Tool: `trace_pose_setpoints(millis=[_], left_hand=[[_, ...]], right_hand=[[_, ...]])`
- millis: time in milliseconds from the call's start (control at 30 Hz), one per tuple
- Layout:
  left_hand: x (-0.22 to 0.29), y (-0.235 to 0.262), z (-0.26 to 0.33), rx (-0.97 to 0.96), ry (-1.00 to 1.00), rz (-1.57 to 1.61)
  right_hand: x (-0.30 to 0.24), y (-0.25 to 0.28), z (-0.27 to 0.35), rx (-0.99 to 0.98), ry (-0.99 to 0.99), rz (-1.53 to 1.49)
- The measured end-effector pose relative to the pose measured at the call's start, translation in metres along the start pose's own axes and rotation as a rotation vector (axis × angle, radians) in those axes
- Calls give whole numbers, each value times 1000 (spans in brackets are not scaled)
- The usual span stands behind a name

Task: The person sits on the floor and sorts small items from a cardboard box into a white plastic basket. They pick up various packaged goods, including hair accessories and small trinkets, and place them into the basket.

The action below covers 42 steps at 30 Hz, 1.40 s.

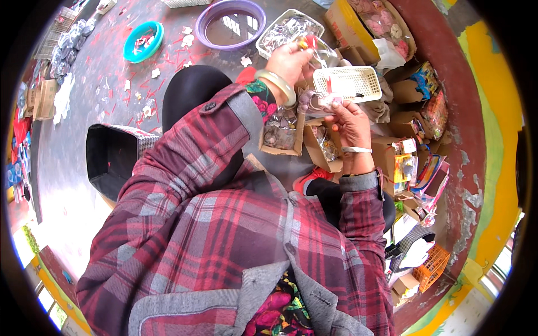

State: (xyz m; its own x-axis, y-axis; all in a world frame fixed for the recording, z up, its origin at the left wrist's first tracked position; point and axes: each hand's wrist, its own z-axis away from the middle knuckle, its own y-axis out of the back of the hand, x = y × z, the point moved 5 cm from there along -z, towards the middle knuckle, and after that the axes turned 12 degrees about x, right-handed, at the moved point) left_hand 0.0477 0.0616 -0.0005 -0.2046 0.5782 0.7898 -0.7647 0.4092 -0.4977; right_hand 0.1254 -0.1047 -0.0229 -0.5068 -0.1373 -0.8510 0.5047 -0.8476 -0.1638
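Head view shows work underway: the left hand pinches a small red-and-yellow piece, and the right hand grips a small pinkish, clear piece near the cream basket, neither set down yet. Only a few bits lie inside that basket, while the white basket and the cardboard box hold many small items, so much is probably left; how many pieces are finished, I cannot tell.
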Motion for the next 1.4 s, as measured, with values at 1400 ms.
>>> trace_pose_setpoints(millis=[1400], left_hand=[[-25,-8,15,-366,312,-426]], right_hand=[[-22,8,0,-18,67,39]])
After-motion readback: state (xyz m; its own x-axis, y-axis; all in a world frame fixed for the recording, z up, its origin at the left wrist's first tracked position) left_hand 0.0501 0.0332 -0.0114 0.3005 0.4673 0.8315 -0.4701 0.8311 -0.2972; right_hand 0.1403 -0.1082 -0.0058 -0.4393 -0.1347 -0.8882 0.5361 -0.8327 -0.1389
